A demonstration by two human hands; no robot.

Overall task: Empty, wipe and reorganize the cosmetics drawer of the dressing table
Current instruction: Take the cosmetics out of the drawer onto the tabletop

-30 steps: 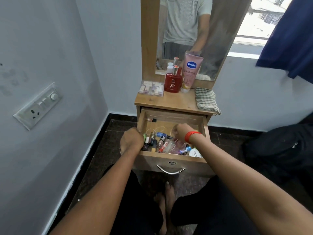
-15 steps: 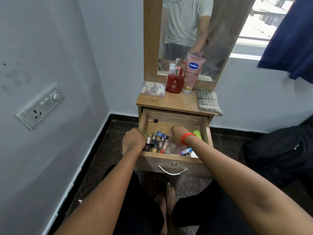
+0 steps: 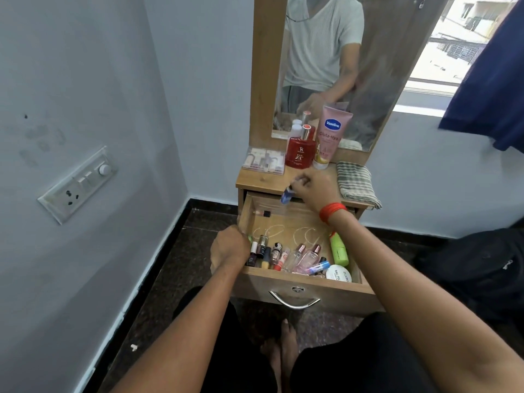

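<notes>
The wooden drawer [image 3: 312,290] of the dressing table stands pulled out. Several small cosmetics [image 3: 283,255] lie along its front: nail polishes, lipsticks, two clear perfume bottles, a green tube [image 3: 338,249] and a white jar [image 3: 338,273]. One slim item [image 3: 262,213] lies alone at the back left. My left hand [image 3: 229,248] grips the drawer's left front corner. My right hand [image 3: 314,191], with a red band at the wrist, is raised above the back of the drawer at the tabletop edge and pinches a small blue-capped tube [image 3: 287,195].
On the tabletop [image 3: 263,181] stand a clear case of small cosmetics [image 3: 264,163], a red perfume bottle [image 3: 300,151], a pink Vaseline tube [image 3: 330,137] and a folded checked cloth [image 3: 357,184]. A mirror [image 3: 326,66] rises behind. Wall at left, dark bag [image 3: 482,268] at right.
My right hand has come up out of the drawer with the small blue-capped tube and moved back to the tabletop edge. My left hand stays on the drawer's left corner.
</notes>
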